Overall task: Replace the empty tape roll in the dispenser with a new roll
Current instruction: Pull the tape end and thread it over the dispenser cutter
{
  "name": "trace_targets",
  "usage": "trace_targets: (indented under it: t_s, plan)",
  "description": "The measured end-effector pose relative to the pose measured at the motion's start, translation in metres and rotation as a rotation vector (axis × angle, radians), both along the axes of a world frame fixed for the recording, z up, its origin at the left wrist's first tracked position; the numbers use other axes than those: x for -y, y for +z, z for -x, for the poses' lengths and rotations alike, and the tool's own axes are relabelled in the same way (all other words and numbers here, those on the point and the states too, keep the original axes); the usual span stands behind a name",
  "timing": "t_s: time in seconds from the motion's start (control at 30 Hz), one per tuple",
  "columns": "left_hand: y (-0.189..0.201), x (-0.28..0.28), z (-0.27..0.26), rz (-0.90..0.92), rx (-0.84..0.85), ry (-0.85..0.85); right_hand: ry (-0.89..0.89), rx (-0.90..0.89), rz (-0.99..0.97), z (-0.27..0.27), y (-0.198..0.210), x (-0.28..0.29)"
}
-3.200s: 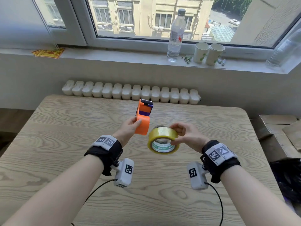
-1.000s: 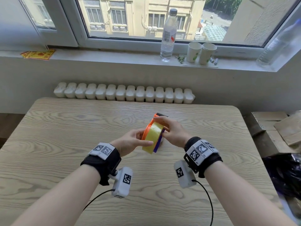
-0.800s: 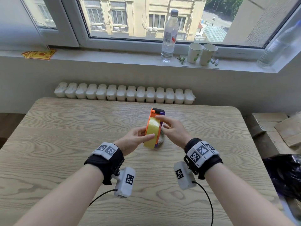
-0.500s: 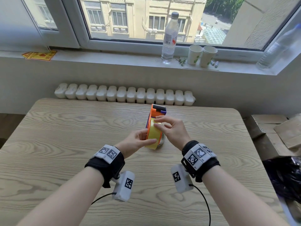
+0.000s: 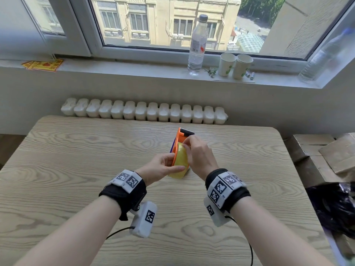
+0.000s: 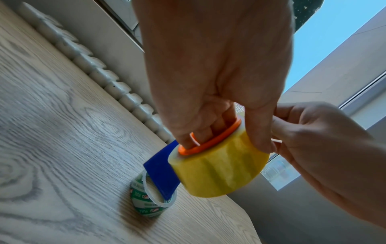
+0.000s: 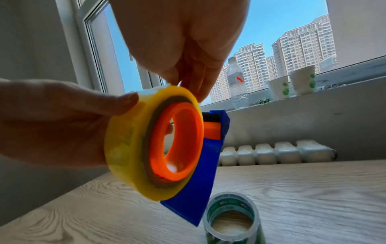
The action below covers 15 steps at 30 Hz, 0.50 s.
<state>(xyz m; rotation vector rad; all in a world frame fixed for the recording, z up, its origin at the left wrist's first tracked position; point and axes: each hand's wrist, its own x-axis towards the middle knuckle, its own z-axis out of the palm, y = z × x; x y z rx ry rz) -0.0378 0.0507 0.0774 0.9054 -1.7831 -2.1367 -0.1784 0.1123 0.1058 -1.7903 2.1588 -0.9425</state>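
Note:
The orange tape dispenser point(image 5: 181, 133) with its blue side plate point(image 7: 200, 181) is held upright a little above the table. My left hand point(image 5: 169, 166) grips it, fingers through the orange hub point(image 6: 211, 142) and thumb on the new yellow roll point(image 5: 180, 158). That roll point(image 7: 125, 148) sits around the hub. My right hand point(image 5: 185, 144) pinches the roll's upper rim with its fingertips point(image 7: 181, 82). The empty core point(image 7: 229, 219), white with green print, lies on the wood directly under the dispenser and is hidden in the head view.
The wooden table point(image 5: 76, 169) has a rounded right corner, with cardboard boxes point(image 5: 326, 150) and a dark bag point(image 5: 334, 208) beyond it. A radiator point(image 5: 144, 113) runs behind the far edge. On the sill stand a water bottle point(image 5: 196, 45) and two paper cups point(image 5: 235, 66).
The yellow roll, earlier held apart in my right hand, now sits on the dispenser's hub. My right fingers have shifted up to the roll's top rim; the left hand keeps its grip.

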Motion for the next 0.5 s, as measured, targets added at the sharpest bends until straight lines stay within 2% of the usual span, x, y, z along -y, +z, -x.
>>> trace_targets:
  t_s: [0.3, 0.5]
  plan:
    - [-0.0070, 0.0008, -0.0058, -0.088, 0.016, -0.011, -0.019, 0.420, -0.197, 0.0052, 0.0045, -0.0027]
    - [-0.0057, -0.0014, -0.0039, -0.165, 0.020, 0.026, -0.052, 0.395, -0.185, 0.0059, -0.0007, -0.0007]
